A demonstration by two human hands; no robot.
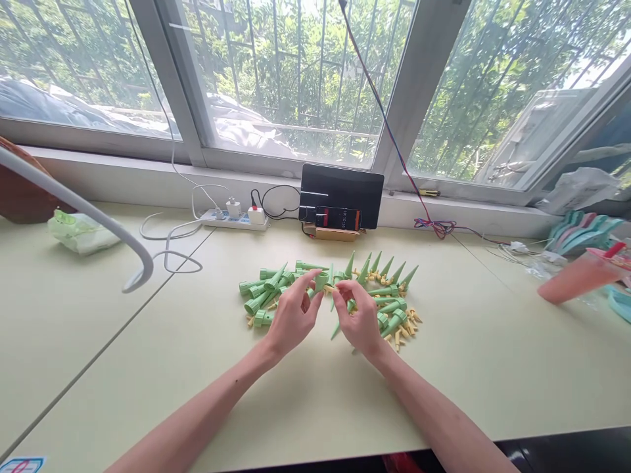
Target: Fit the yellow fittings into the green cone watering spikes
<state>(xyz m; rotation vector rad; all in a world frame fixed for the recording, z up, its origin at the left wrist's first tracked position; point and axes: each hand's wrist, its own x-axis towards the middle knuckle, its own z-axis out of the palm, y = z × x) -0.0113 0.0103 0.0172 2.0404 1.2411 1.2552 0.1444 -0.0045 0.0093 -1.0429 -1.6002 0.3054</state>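
Over the middle of the table, my left hand [294, 310] pinches a hollow green plastic watering spike [321, 280], its wide round mouth tilted towards me. My right hand [358, 316] is closed close beside it, fingertips on a small yellow plastic piece [329, 289] at the spike's side. Whether that piece sits in the spike or only touches it, I cannot tell. More green spikes [256, 303] lie heaped to the left. On the right, several pointed ones [387, 268] stand in a curved row, with others [394, 322] lying among loose yellow pieces [407, 328].
Behind the heap, a phone [338, 217] leans against a dark tablet [345, 190]. A power strip [236, 220] with cables lies at the back left, near a curved white arm [118, 230] and a tissue pack [81, 233]. A red drink cup [574, 279] tilts at right.
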